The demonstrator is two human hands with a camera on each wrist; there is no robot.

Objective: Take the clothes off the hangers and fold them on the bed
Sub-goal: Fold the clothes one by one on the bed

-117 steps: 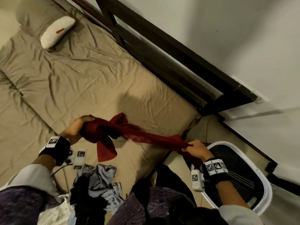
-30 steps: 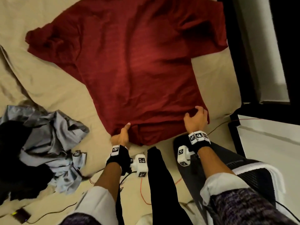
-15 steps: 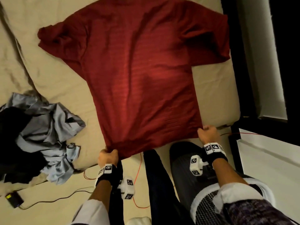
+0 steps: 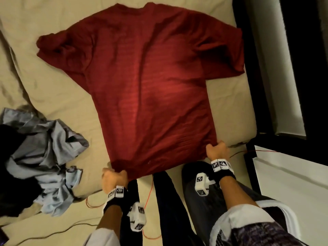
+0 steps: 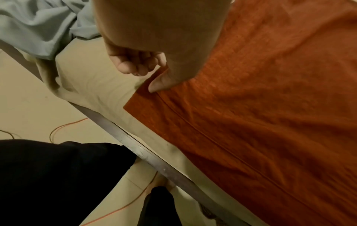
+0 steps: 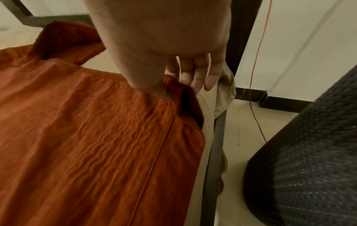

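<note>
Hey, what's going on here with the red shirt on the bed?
A person is laying a red shirt flat on the bed to fold it. The left hand and right hand each pinch a corner of the hem at the bed's near edge, pulling it taut. The shirt lies spread out, collar away from the person, not yet folded. A crumpled pile of grey-blue clothes sits to its left.

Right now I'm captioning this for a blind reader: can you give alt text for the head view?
A red shirt lies spread flat on a beige bed, its hem corners gripped by the left hand and right hand. Crumpled blue-grey clothes lie to its left.
</note>
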